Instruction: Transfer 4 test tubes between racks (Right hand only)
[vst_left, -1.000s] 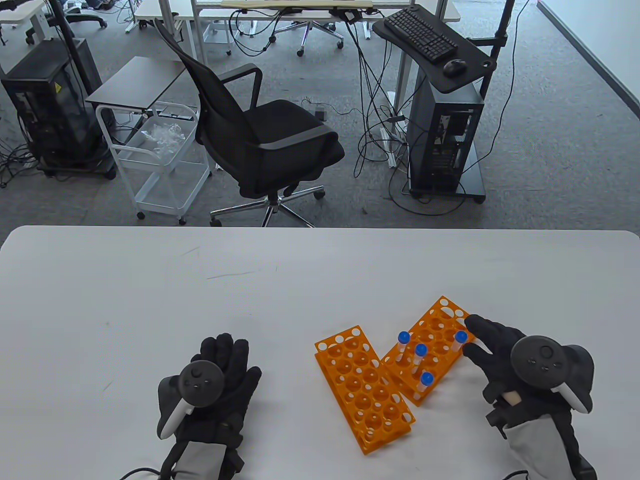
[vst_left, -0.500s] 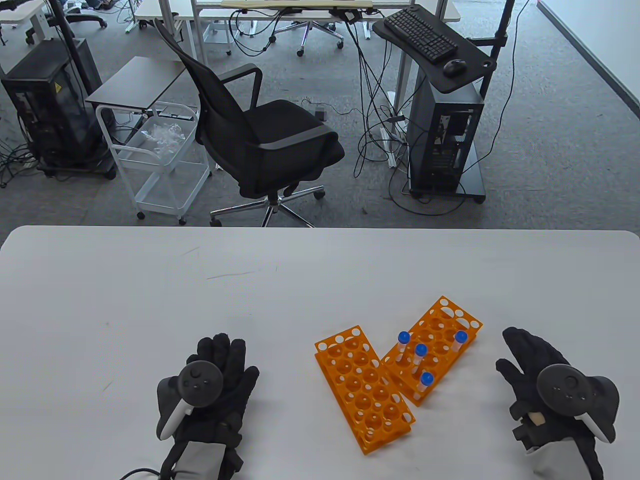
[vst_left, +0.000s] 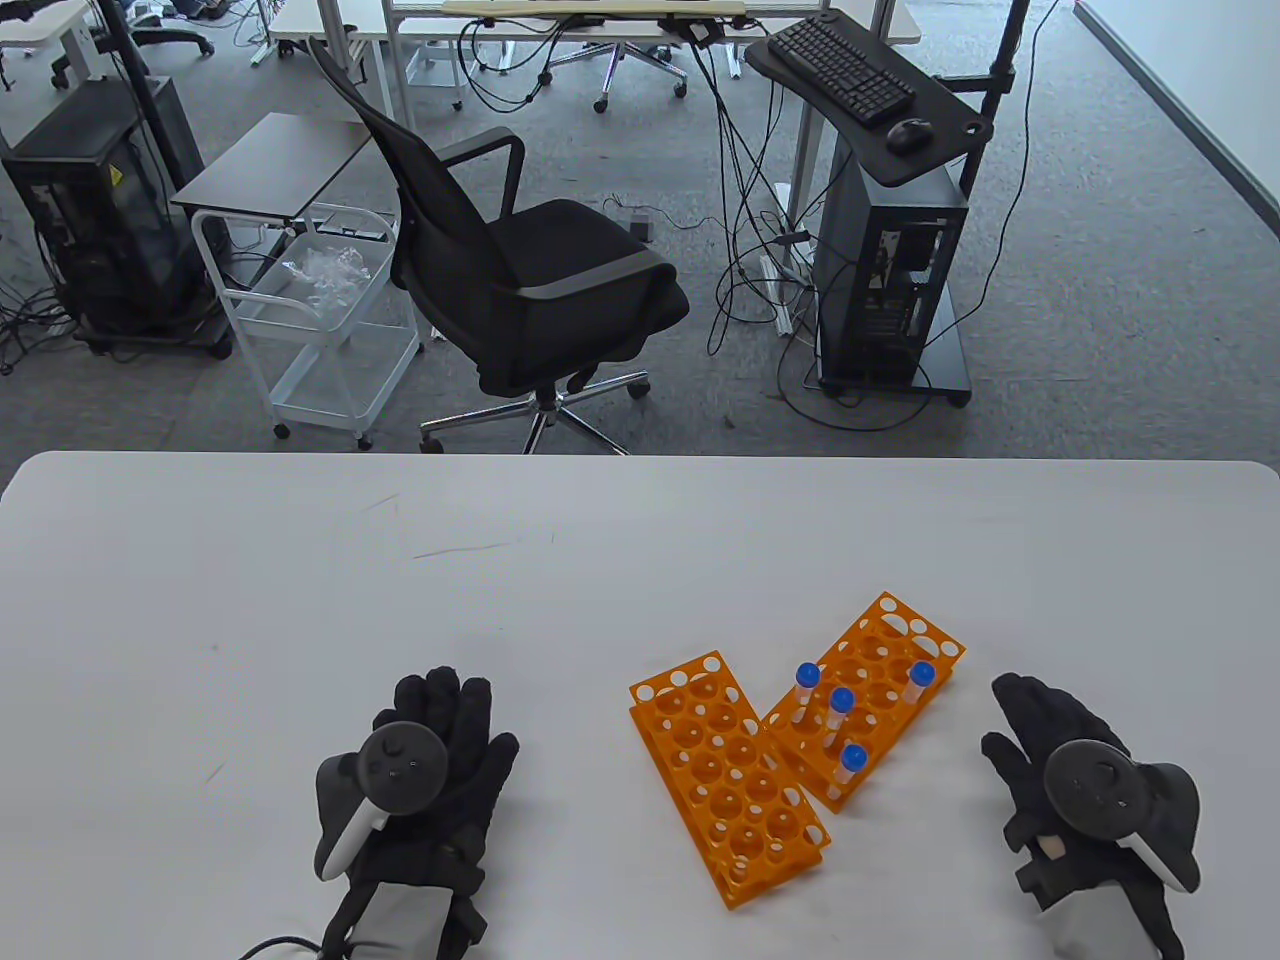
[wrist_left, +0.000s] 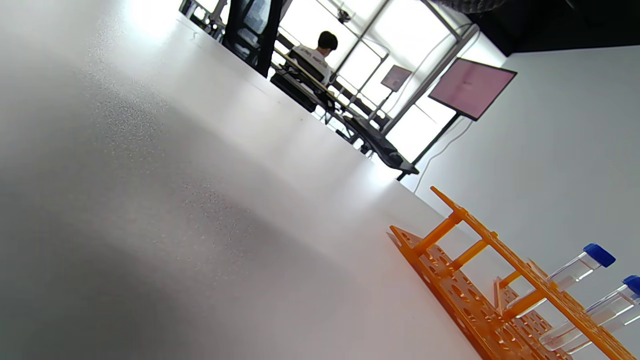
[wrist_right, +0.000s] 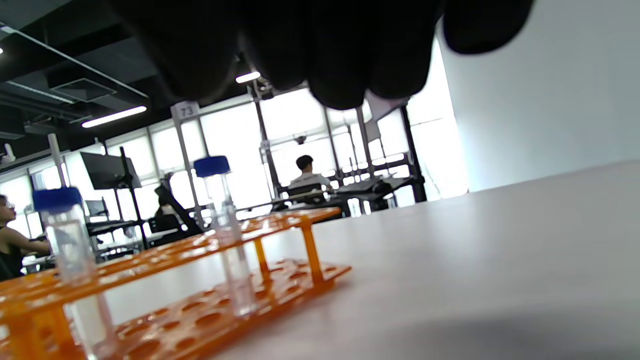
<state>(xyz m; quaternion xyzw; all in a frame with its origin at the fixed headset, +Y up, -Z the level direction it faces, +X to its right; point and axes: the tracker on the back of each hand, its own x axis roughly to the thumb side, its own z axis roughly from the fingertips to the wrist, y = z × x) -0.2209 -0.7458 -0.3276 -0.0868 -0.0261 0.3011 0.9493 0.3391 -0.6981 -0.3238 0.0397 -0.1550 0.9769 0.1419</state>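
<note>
Two orange test-tube racks lie side by side on the white table. The left rack (vst_left: 728, 775) holds no tubes. The right rack (vst_left: 870, 690) holds several clear tubes with blue caps (vst_left: 842, 700). My right hand (vst_left: 1040, 745) rests flat on the table just right of the right rack, fingers spread, holding nothing. My left hand (vst_left: 440, 740) lies flat on the table left of the racks, holding nothing. The right wrist view shows two capped tubes (wrist_right: 220, 220) standing in the rack (wrist_right: 280, 225), with my gloved fingers (wrist_right: 325, 45) hanging at the top. The left wrist view shows a rack (wrist_left: 500, 280) edge-on with tubes (wrist_left: 575, 267).
The table's far edge (vst_left: 640, 455) runs across the middle of the table view. Beyond it stand a black office chair (vst_left: 510, 270), a white cart (vst_left: 320, 320) and a computer stand (vst_left: 890, 260).
My right hand has drawn back from the right rack's far corner to the table beside it, then shifted slightly left. The tubes and the left hand have not moved.
</note>
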